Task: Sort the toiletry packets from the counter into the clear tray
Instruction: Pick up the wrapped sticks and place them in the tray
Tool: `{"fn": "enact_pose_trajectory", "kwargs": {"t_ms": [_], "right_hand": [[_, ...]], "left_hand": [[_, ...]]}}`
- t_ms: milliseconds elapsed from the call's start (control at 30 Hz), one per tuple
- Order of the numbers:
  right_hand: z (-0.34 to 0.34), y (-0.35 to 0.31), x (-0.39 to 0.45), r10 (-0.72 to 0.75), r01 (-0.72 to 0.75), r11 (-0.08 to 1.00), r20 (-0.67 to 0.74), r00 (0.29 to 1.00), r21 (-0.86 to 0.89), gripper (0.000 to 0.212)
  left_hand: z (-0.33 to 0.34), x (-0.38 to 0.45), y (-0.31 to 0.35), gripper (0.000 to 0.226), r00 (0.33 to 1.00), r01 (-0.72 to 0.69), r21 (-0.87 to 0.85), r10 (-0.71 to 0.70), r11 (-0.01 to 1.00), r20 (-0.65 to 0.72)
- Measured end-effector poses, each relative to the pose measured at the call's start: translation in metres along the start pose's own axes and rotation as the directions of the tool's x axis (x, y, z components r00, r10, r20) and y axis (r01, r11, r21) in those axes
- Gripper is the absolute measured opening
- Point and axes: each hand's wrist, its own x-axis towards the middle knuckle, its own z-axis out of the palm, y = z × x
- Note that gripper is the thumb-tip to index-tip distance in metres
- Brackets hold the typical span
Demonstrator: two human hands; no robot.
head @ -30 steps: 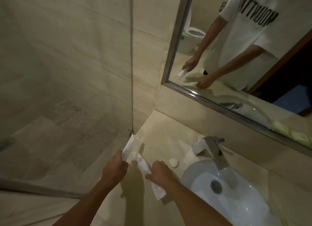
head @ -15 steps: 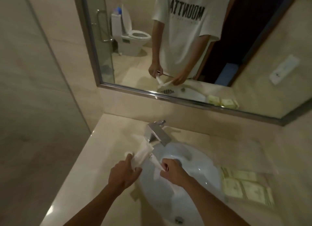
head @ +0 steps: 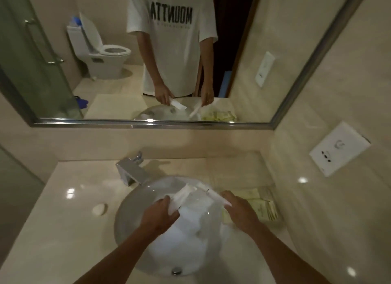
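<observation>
two hands worked over the white sink (head: pixel 135 216) at the lower centre of the frame. the left hand (head: pixel 159 217) had its grip closed around one white packet (head: pixel 181 197), thumb and fingers curled on its lower end, the packet slanting up and to the right above the basin. the right hand (head: pixel 239 209) pinched a second, narrower white packet (head: pixel 208 193) at its near end, and this one pointed up and to the left, so the two tips nearly met. just right of the sink, at centre right, a clear tray (head: pixel 273 220) sat on the tabletop (head: pixel 69 230) with several pale yellow packets (head: pixel 257 207) lying flat in it; their count could not be told, as the right hand covered part of them. one small round soap (head: pixel 98 209) lay on the tabletop left of the sink. one chrome faucet (head: pixel 132 171) stood behind the basin, under the mirror (head: pixel 63 93), and one white wall outlet (head: pixel 338 148) was at the right edge.
</observation>
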Motion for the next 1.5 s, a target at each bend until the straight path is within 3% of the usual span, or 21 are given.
{"fn": "enact_pose_trajectory", "kwargs": {"t_ms": [67, 133, 267, 400, 567, 733, 900, 1100, 1233, 1500], "right_hand": [[0.006, 0.017, 0.004, -0.071, 0.054, 0.99, -0.126, 0.989, -0.129, 0.031], [-0.003, 0.015, 0.007, -0.092, 0.054, 0.969, -0.148, 0.985, -0.239, 0.025], [-0.025, 0.047, 0.007, 0.028, -0.067, 0.964, -0.149, 0.988, -0.258, 0.02], [-0.032, 0.066, 0.014, 0.112, -0.102, 0.956, 0.022, 0.993, -0.274, 0.053], [-0.032, 0.088, 0.035, 0.103, -0.046, 0.966, 0.216, 0.971, -0.253, 0.063], [-0.025, 0.11, 0.053, -0.052, 0.094, 0.961, 0.165, 0.985, -0.261, 0.038], [-0.027, 0.109, 0.06, -0.078, 0.098, 0.966, 0.089, 0.993, -0.24, 0.036], [-0.021, 0.104, 0.066, -0.036, 0.029, 0.954, -0.02, 0.999, -0.297, 0.036], [-0.024, 0.096, 0.071, -0.06, 0.015, 0.908, -0.095, 0.994, -0.418, 0.023], [-0.014, 0.097, 0.077, 0.044, -0.062, 0.966, -0.079, 0.996, -0.251, 0.009]], "left_hand": [[0.001, 0.002, 0.001, 0.049, 1.0, 0.0, 0.016, 0.001, 1.0, -0.01], [0.002, 0.004, 0.0, 0.049, 1.0, -0.001, 0.022, 0.001, 1.0, -0.022], [0.012, 0.015, 0.031, 0.047, 0.999, -0.039, 0.052, 0.04, 0.998, -0.013], [0.016, 0.026, 0.046, 0.05, 0.999, -0.024, 0.069, 0.026, 0.997, -0.033], [0.017, 0.038, 0.057, 0.051, 0.999, -0.006, 0.086, 0.01, 0.996, -0.049], [0.018, 0.052, 0.065, 0.049, 0.999, -0.008, 0.101, 0.013, 0.995, -0.05], [0.019, 0.065, 0.071, 0.048, 0.999, -0.008, 0.133, 0.015, 0.991, -0.049], [0.024, 0.072, 0.071, 0.047, 1.0, -0.016, 0.143, 0.02, 0.99, -0.022], [0.026, 0.078, 0.067, 0.048, 1.0, -0.007, 0.132, 0.01, 0.991, -0.02], [0.027, 0.083, 0.065, 0.049, 1.0, -0.005, 0.128, 0.008, 0.992, -0.016]]}}
